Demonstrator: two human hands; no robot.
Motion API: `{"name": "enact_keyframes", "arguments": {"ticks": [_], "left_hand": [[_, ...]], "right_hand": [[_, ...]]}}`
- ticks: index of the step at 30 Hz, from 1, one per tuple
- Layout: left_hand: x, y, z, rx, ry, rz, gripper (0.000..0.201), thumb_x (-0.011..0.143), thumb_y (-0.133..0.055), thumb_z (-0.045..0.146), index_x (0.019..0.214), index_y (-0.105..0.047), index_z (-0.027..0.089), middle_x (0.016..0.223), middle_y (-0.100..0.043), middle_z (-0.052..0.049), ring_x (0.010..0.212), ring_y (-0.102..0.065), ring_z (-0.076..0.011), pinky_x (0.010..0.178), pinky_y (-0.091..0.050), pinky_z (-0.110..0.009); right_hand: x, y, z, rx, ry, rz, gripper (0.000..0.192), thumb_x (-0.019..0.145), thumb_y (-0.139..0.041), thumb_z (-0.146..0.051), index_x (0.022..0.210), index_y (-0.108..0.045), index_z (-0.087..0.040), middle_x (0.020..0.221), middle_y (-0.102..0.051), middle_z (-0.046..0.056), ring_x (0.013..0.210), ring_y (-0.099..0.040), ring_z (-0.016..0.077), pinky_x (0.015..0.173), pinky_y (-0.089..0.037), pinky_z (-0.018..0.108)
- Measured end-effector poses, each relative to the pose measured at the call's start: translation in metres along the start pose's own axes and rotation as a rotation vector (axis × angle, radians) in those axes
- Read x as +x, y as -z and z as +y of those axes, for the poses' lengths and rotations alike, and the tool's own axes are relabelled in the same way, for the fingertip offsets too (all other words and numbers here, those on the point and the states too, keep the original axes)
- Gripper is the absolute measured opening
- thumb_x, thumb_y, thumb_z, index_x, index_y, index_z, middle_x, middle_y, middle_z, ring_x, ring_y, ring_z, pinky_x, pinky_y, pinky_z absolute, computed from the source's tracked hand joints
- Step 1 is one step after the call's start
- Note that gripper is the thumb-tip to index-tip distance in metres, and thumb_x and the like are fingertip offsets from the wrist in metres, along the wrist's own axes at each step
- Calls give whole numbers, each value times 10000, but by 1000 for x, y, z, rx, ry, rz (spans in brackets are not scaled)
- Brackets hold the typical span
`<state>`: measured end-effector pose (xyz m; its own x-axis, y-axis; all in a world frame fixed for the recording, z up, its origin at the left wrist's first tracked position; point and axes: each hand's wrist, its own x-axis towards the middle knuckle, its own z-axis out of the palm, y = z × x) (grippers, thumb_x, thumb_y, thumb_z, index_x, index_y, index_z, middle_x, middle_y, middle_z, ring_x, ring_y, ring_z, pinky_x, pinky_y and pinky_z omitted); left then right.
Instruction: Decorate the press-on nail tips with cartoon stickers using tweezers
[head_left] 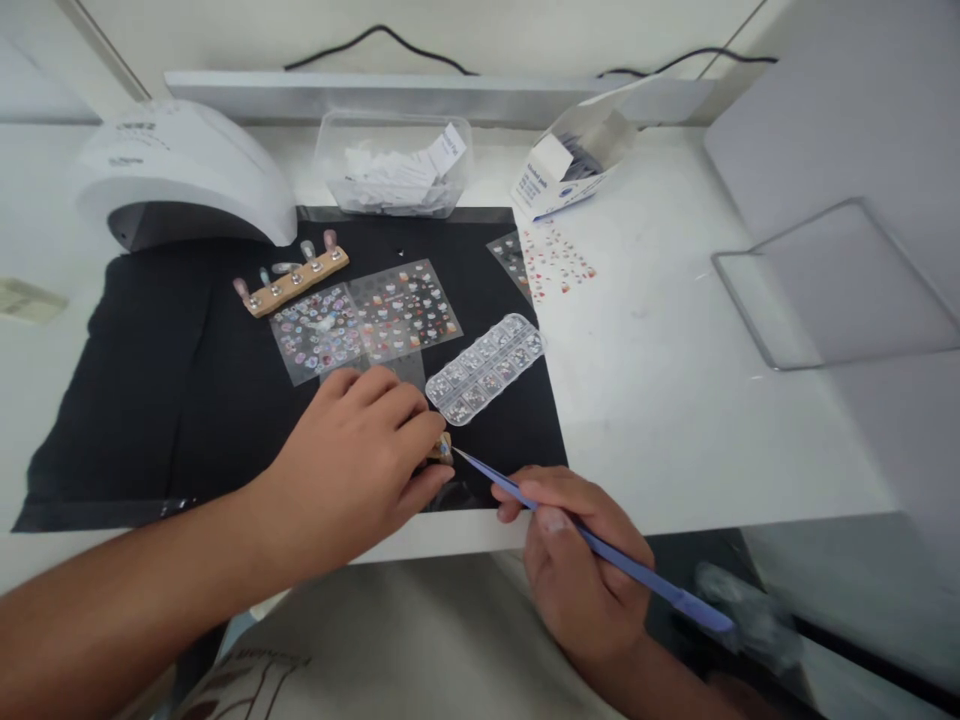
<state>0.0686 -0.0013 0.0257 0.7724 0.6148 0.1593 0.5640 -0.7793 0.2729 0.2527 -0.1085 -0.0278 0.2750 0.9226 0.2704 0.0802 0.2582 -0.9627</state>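
My left hand (360, 455) rests on the black mat (150, 400) and pinches a small wooden nail holder (441, 449) between thumb and fingers. My right hand (577, 560) grips a blue pick tool (600, 545) like a pen; its fine tip touches the small piece at the holder's end. Just beyond lie a clear compartment box of rhinestones (486, 368) and two sticker sheets (367, 325).
A wooden strip with several false nails (292, 278) lies at the mat's back. Behind it stand a white nail lamp (180, 175), a clear tub of paper pieces (394, 165) and an open cardboard box (570, 160). Another sticker sheet (547, 258) overlaps the mat's right edge.
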Motion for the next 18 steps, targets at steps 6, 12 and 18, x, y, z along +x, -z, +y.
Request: {"name": "enact_keyframes", "arguments": {"ticks": [6, 12, 18], "left_hand": [[0, 0, -1, 9, 6, 20, 222, 915, -624, 349, 1007, -691, 158, 973, -726, -77, 940, -614, -314, 771, -469, -488], [-23, 51, -22, -19, 138, 235, 346, 935, -582, 441, 1173, -601, 190, 1065, -687, -71, 1000, -615, -274, 880, -495, -470], [-40, 78, -56, -105, 449, 412, 207, 943, -561, 401, 1099, -608, 274, 1088, -656, 18, 1003, -616, -229, 936, -476, -405]], "right_hand": [[3, 1, 2, 85, -22, 90, 273, 953, -492, -136, 1006, -727, -264, 854, -715, 4, 658, -629, 140, 595, -507, 304], [6, 3, 0, 117, -24, 109, 232, 937, -523, -165, 995, -732, -248, 807, -712, 16, 626, -632, 154, 566, -499, 321], [10, 1, -1, 114, -6, 117, 240, 930, -529, -179, 971, -744, -279, 738, -692, 23, 579, -605, 171, 514, -482, 338]]}}
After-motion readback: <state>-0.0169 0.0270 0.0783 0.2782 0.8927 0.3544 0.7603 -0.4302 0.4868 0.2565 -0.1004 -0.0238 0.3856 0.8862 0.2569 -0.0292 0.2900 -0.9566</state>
